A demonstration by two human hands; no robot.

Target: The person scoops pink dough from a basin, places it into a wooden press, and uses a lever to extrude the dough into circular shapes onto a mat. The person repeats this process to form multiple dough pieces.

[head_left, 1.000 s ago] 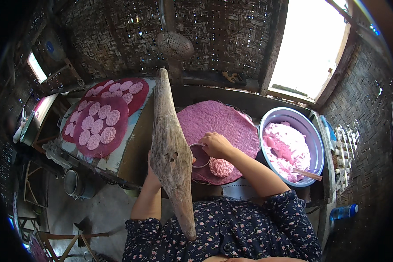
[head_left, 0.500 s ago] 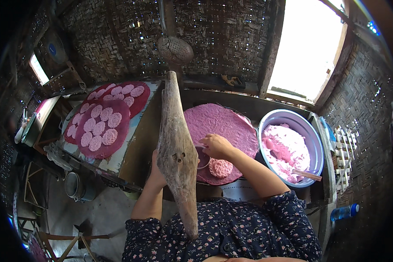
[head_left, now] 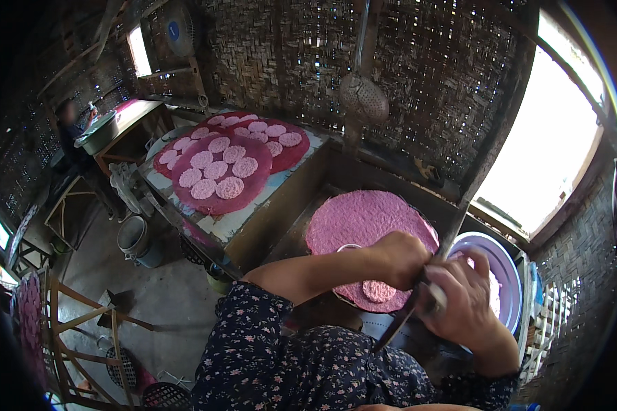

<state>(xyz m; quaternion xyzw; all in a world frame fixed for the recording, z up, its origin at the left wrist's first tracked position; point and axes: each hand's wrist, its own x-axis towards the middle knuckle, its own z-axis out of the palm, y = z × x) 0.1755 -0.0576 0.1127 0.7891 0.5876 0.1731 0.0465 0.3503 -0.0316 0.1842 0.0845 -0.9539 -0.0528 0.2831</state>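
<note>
My left hand [head_left: 406, 258] reaches across the pink round mat [head_left: 360, 216], closed on a long wooden bar [head_left: 452, 226] that slants over the mat's right side. My right hand [head_left: 459, 298], fingers curled, grips the same bar just below and right of it. A thin ring [head_left: 348, 246] on the mat is partly hidden by my left forearm. A rough pink noodle disc [head_left: 378, 290] lies under that forearm, near the mat's front. Behind my right hand is a blue basin [head_left: 511, 288] of pink mixture, mostly covered.
To the left, red mats [head_left: 241, 198] of pink discs lie on a board [head_left: 298, 171]. Another person [head_left: 75, 137] stands by a green tub [head_left: 101, 133]. A metal bucket [head_left: 134, 236] and wooden stands [head_left: 82, 308] are on the floor. A perforated metal piece [head_left: 363, 99] hangs on the wall.
The wooden bar has swung rightward and both hands now hold it. My right hand has left the ring. The view has turned left, bringing the other person in.
</note>
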